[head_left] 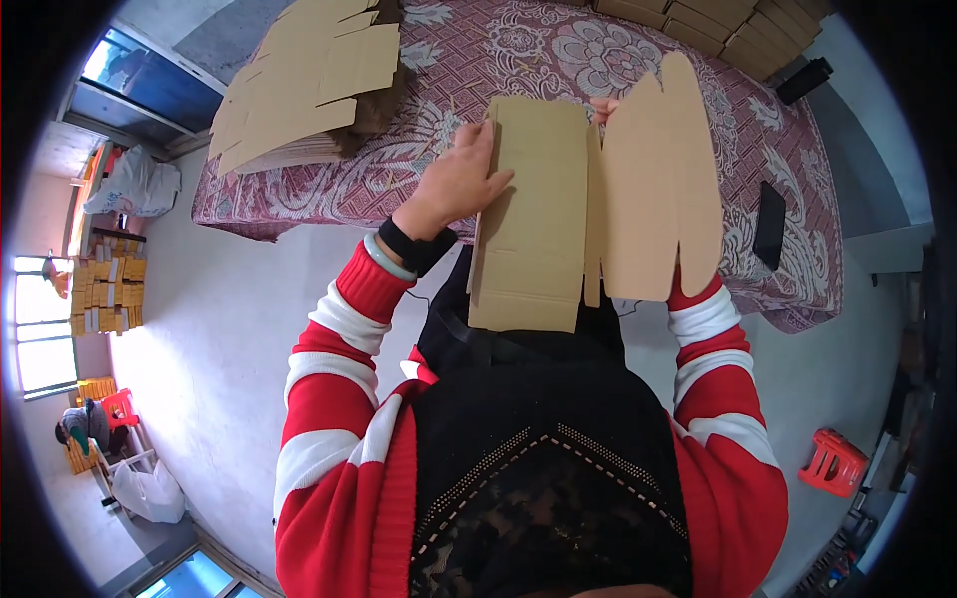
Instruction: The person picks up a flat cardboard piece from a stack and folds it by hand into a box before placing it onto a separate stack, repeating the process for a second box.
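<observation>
A partly folded cardboard box (533, 199) stands at the table's near edge in front of my body, its lower end over my lap. Its long plain panel faces up, and a wide lid flap (653, 189) with rounded tabs spreads out to the right. My left hand (454, 184) grips the panel's left edge, thumb lying on top and fingers curled at the side. The flap hides most of my right hand; only its fingertips (604, 108) show, closed at the box's far right edge.
Flat cardboard blanks (309, 85) lie stacked at the table's far left. Folded boxes (718, 30) are piled at the far right. A black phone-like slab (769, 226) rests on the patterned tablecloth (518, 40). Red stools (833, 461) stand on the floor, and another person sits far left.
</observation>
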Demonstrator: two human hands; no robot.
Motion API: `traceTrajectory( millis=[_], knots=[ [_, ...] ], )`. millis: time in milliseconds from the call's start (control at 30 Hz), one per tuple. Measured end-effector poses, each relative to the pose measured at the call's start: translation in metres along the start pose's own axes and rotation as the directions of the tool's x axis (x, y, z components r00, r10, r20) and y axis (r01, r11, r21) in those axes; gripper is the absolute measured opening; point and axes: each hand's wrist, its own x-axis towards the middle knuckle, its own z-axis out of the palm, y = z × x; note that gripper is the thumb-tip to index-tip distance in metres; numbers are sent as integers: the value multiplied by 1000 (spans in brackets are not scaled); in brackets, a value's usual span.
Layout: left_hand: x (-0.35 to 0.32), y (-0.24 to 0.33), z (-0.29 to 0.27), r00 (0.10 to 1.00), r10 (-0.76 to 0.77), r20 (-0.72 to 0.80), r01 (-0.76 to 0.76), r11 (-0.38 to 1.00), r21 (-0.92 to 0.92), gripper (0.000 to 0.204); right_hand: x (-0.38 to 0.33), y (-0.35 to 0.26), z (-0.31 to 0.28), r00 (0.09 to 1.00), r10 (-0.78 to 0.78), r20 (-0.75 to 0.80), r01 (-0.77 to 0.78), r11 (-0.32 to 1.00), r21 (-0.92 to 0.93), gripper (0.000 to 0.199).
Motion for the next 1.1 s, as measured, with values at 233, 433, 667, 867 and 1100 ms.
traceTrajectory(
  millis=[233, 433, 667, 867, 1100],
  knots=[
    [8, -16, -7, 994, 97, 54, -87, 982, -165, 56, 10, 14, -4, 981, 190, -48, -190, 982, 20, 37],
    [12, -15, -12, 992, 94, 88, -65, 954, -292, 46, 3, 1, 23, 961, 275, -36, -267, 953, 144, 35],
    [51, -42, -3, 938, 304, 168, -266, 940, -215, 39, -2, -4, 31, 964, 267, -7, -260, 945, 197, 37],
    [93, -42, -14, 854, 361, 375, -298, 930, -217, 43, 12, 27, -9, 860, 499, 105, -500, 786, 364, 37],
    [132, -31, -20, 810, 355, 466, -354, 931, -95, 71, 13, 25, -5, 862, 501, 80, -498, 805, 322, 41]
  ],
)
